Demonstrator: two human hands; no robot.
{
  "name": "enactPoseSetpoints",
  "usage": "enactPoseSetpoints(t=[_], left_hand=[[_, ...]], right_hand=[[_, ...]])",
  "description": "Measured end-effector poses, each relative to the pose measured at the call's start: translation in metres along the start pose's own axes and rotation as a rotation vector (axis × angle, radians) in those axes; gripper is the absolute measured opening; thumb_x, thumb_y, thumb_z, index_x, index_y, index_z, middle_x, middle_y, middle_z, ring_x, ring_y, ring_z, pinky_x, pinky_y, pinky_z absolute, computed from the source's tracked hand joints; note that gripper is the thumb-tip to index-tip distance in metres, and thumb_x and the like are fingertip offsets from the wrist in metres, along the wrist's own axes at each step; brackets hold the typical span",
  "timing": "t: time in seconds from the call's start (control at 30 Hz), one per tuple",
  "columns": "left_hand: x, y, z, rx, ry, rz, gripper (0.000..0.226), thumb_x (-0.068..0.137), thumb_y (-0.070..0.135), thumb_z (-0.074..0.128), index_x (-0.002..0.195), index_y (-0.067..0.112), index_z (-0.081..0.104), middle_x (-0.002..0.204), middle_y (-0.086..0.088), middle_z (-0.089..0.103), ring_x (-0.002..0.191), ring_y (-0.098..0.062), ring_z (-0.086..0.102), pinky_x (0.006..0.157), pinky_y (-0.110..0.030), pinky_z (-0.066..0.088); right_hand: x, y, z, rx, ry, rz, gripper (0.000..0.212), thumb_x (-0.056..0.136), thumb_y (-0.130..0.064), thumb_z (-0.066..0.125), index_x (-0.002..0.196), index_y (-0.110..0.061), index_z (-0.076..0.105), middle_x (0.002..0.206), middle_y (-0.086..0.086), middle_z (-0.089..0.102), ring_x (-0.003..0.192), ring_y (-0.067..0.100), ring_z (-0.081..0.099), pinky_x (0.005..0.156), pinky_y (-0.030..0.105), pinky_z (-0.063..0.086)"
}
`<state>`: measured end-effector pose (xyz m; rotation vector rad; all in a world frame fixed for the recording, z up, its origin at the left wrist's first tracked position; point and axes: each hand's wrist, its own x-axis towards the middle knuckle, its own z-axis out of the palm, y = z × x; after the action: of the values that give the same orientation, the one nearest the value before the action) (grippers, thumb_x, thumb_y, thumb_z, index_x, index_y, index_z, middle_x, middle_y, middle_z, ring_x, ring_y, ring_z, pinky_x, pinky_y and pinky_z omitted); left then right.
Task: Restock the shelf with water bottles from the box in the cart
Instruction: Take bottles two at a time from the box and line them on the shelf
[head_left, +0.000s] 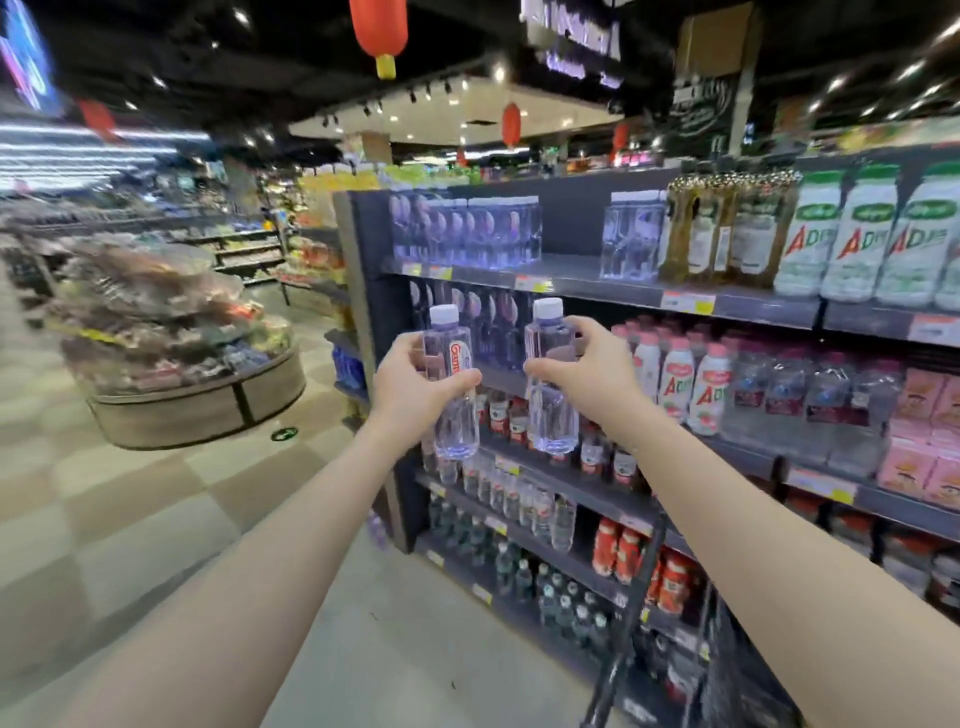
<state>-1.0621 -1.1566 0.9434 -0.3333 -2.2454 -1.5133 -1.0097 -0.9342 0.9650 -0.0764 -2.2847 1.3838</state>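
My left hand (415, 382) grips a clear water bottle (453, 421) with a white cap and a red-lettered label, held upright. My right hand (589, 371) grips a second clear water bottle (551, 415), also upright, about a hand's width to the right. Both bottles are raised in front of the dark grey shelf (587, 283), level with its second tier. Rows of the same water bottles (467, 228) stand on the top tier at the left, with a bare gap to their right. The cart (631, 623) shows only as dark bars at the lower right; the box is out of view.
White and pink drink bottles (691, 384), golden bottles (727, 228) and pink cartons (930, 441) fill the shelf to the right. Lower tiers hold more water and red bottles. A round produce stand (197, 358) sits on the tiled floor at the left. Red lanterns hang overhead.
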Motion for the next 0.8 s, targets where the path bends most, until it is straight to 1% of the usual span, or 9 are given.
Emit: enactPoseSetpoints(t=[0.1, 0.23, 0.33, 0.43, 0.5, 0.57, 0.63, 0.73, 0.8], left_hand=[[0.033, -0.017, -0.021, 0.024, 0.007, 0.042, 0.064, 0.065, 0.041, 0.097, 0.115, 0.038, 0.056, 0.105, 0.013, 0.070, 0.100, -0.009, 0.069, 0.094, -0.039, 0.058], [0.089, -0.041, -0.033, 0.047, -0.037, 0.062, 0.065, 0.067, 0.044, 0.095, 0.119, 0.035, 0.057, 0.109, 0.016, 0.067, 0.099, -0.005, 0.066, 0.091, -0.034, 0.057], [0.144, -0.058, -0.033, 0.062, -0.088, 0.069, 0.067, 0.069, 0.046, 0.094, 0.123, 0.032, 0.057, 0.110, 0.011, 0.066, 0.099, -0.006, 0.065, 0.086, -0.029, 0.055], [0.203, -0.070, -0.028, 0.056, -0.089, 0.080, 0.074, 0.069, 0.047, 0.093, 0.131, 0.029, 0.056, 0.109, 0.011, 0.064, 0.099, -0.006, 0.064, 0.082, -0.027, 0.053], [0.237, -0.076, -0.024, 0.064, -0.099, 0.098, 0.074, 0.071, 0.046, 0.093, 0.132, 0.028, 0.056, 0.109, 0.016, 0.062, 0.100, -0.001, 0.062, 0.080, -0.022, 0.050], [0.271, -0.080, -0.020, 0.065, -0.110, 0.113, 0.077, 0.071, 0.046, 0.093, 0.134, 0.026, 0.054, 0.111, 0.016, 0.062, 0.100, 0.000, 0.060, 0.076, -0.018, 0.047], [0.304, -0.084, -0.015, 0.055, -0.123, 0.111, 0.085, 0.070, 0.050, 0.092, 0.140, 0.023, 0.052, 0.115, 0.011, 0.063, 0.103, -0.005, 0.062, 0.080, -0.022, 0.048], [0.351, -0.093, -0.003, 0.057, -0.156, 0.129, 0.090, 0.070, 0.054, 0.091, 0.143, 0.021, 0.050, 0.119, 0.007, 0.064, 0.108, -0.012, 0.063, 0.088, -0.028, 0.050], [0.380, -0.099, 0.006, 0.053, -0.174, 0.156, 0.091, 0.070, 0.054, 0.090, 0.145, 0.022, 0.048, 0.124, 0.006, 0.062, 0.111, -0.014, 0.063, 0.093, -0.031, 0.051]], right_hand=[[0.028, -0.010, 0.029, 0.005, -0.032, -0.033, 0.064, 0.076, -0.043, 0.086, 0.130, -0.044, 0.052, 0.110, -0.004, 0.072, 0.103, 0.018, 0.068, 0.094, 0.048, 0.058], [0.082, -0.018, 0.068, 0.026, -0.068, -0.044, 0.079, 0.079, -0.038, 0.087, 0.148, -0.027, 0.050, 0.101, -0.012, 0.069, 0.107, 0.017, 0.063, 0.098, 0.044, 0.054], [0.136, -0.018, 0.097, 0.026, -0.060, -0.054, 0.087, 0.077, -0.041, 0.088, 0.152, -0.024, 0.046, 0.109, -0.008, 0.072, 0.117, 0.017, 0.058, 0.107, 0.047, 0.049], [0.192, -0.019, 0.123, 0.025, -0.026, -0.049, 0.089, 0.073, -0.047, 0.089, 0.150, -0.027, 0.048, 0.108, -0.010, 0.073, 0.113, 0.019, 0.065, 0.102, 0.050, 0.052], [0.225, -0.019, 0.133, 0.031, -0.021, -0.054, 0.087, 0.074, -0.045, 0.089, 0.149, -0.024, 0.049, 0.105, -0.011, 0.071, 0.107, 0.019, 0.067, 0.098, 0.046, 0.054], [0.255, -0.022, 0.141, 0.035, -0.010, -0.066, 0.085, 0.078, -0.040, 0.089, 0.150, -0.021, 0.048, 0.111, -0.008, 0.069, 0.112, 0.021, 0.064, 0.097, 0.040, 0.051], [0.283, -0.024, 0.146, 0.029, 0.014, -0.074, 0.087, 0.078, -0.039, 0.088, 0.152, -0.020, 0.046, 0.118, -0.008, 0.064, 0.115, 0.018, 0.059, 0.096, 0.037, 0.046], [0.323, -0.023, 0.156, 0.024, 0.054, -0.089, 0.085, 0.081, -0.035, 0.087, 0.153, -0.018, 0.045, 0.113, -0.009, 0.052, 0.108, 0.014, 0.050, 0.091, 0.031, 0.039], [0.349, -0.019, 0.164, 0.029, 0.073, -0.089, 0.088, 0.079, -0.037, 0.089, 0.153, -0.018, 0.046, 0.113, -0.009, 0.060, 0.108, 0.014, 0.055, 0.092, 0.032, 0.042]])
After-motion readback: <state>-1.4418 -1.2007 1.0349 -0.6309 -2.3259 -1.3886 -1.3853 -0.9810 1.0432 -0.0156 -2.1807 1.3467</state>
